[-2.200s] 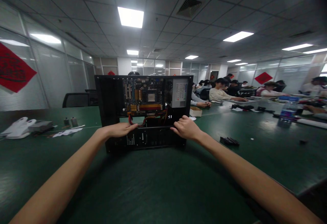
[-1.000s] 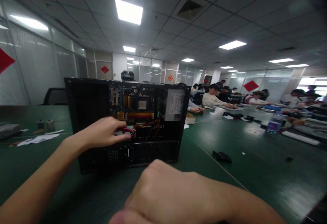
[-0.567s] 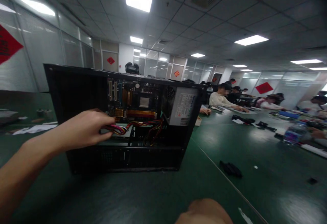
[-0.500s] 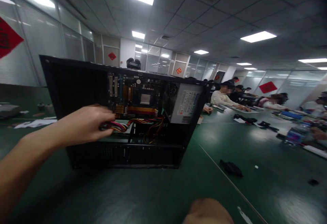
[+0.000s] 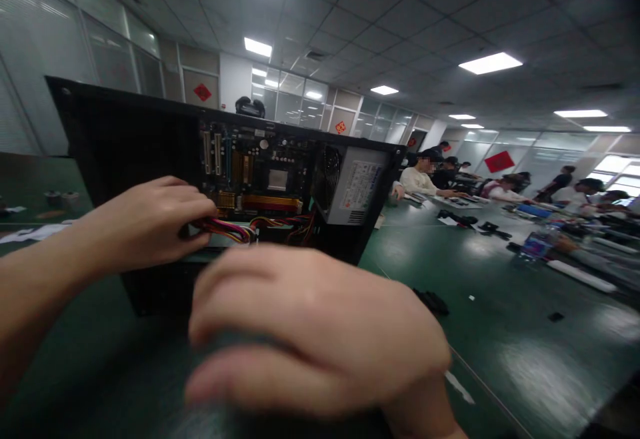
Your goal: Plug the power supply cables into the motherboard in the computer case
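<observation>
Gripping bundled cables (image 5: 227, 229) — left hand (image 5: 145, 225) closed, right hand (image 5: 320, 325) half-open, empty, before the computer case (image 5: 145, 109).

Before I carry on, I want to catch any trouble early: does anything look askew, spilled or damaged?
No spill or damage shows. The computer case looks slanted, though camera tilt may explain that. A crumpled white strip lies stray on the table, beyond the right hand.
</observation>
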{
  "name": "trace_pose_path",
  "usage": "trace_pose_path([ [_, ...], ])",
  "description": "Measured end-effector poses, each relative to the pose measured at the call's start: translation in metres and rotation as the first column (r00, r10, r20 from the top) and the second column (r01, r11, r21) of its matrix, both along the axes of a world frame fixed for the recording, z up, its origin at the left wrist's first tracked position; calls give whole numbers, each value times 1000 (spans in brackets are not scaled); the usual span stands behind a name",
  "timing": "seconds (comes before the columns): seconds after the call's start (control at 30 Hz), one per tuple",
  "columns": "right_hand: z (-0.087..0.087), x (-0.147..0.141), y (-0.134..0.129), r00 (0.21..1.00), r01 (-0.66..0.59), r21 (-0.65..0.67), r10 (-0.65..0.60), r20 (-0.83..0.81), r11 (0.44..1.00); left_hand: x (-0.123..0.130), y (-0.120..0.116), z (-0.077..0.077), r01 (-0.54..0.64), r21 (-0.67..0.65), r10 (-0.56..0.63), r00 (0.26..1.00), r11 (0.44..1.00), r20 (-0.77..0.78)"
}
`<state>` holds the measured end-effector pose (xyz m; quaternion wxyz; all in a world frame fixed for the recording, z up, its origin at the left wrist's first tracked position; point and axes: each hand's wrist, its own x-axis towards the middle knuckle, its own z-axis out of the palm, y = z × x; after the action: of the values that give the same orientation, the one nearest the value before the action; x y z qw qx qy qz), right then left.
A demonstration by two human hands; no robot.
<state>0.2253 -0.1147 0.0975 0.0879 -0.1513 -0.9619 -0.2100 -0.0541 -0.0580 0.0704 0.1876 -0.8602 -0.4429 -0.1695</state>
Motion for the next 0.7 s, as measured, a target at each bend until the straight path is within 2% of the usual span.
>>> trace_pose_path([
  [0.03,-1,-10,9,996,-12,-7,12,-93,1000,1,-5,3,-6,41,6,1000,999,2],
  [0.1,-8,-25,28,917,-19,-117,-30,-398,993,3,-15,10,-19,142,18,1000,990,5],
  [0.13,-13,-29,36,888,-56,-174,-31,-459,983,4,-19,13,-16,202,16,1000,979,5],
  [0.23,-20,-32,52,905,-157,-346,-5,-425,925,9,-30,20,73,362,-65,997,929,-33],
  [0.3,-17,-31,51,922,-149,-380,-11,-388,913,16,-35,22,145,422,-129,989,895,-65],
  [0.47,-2,-22,31,914,-73,-412,-105,-392,908,36,-44,21,201,385,-196,979,901,-54],
  [0.63,3,-9,22,880,-78,-520,-186,-436,851,39,-42,16,281,516,-271,958,810,-95],
  [0.7,3,-6,22,866,-95,-551,-204,-457,829,37,-42,16,287,541,-293,953,790,-78],
])
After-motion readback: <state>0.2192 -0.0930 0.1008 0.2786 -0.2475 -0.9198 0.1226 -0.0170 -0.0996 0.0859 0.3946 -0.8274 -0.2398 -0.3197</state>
